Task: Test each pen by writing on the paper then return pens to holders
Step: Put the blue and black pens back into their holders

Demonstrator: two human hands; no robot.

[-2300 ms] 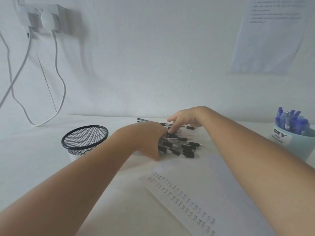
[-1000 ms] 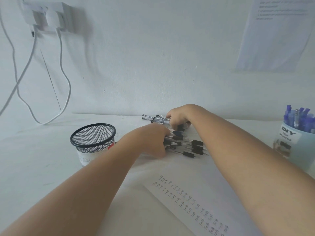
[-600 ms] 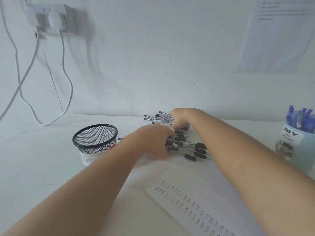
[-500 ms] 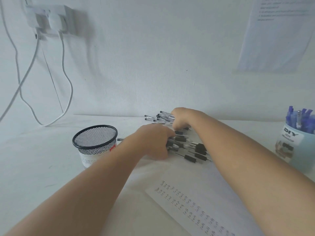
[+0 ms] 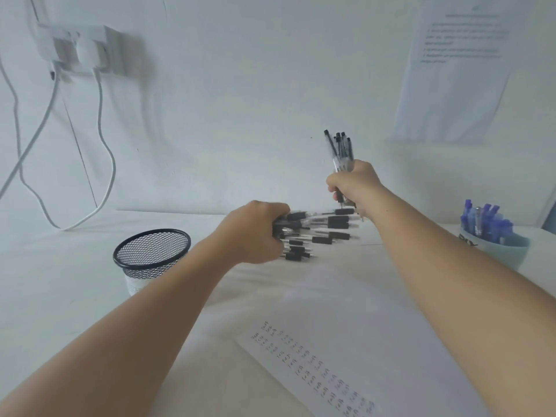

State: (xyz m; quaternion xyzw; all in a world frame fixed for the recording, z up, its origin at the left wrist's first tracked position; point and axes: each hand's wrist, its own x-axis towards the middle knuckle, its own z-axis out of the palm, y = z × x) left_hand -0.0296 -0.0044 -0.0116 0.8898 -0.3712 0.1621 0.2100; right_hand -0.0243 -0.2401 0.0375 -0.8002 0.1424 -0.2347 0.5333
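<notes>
My right hand [image 5: 353, 183] grips a bunch of black pens [image 5: 341, 152] upright, lifted above the table near the back wall. My left hand [image 5: 255, 233] grips several more black pens [image 5: 319, 233] that stick out sideways to the right, low over the table. A black mesh holder [image 5: 152, 251] stands to the left of my left hand; its inside looks empty. A pale blue cup [image 5: 496, 251] with several blue pens [image 5: 481, 219] stands at the right. The paper [image 5: 361, 341] with rows of handwritten test marks lies in front.
A white wall stands close behind the table. A wall socket [image 5: 81, 51] with white cables [image 5: 102, 136] hanging down to the table is at the upper left. A printed sheet [image 5: 454, 70] is stuck on the wall at the upper right.
Both hands were gathering pens lying on the table. Now my right hand has lifted a bunch upright, and my left hand has closed round the others and raised them slightly.
</notes>
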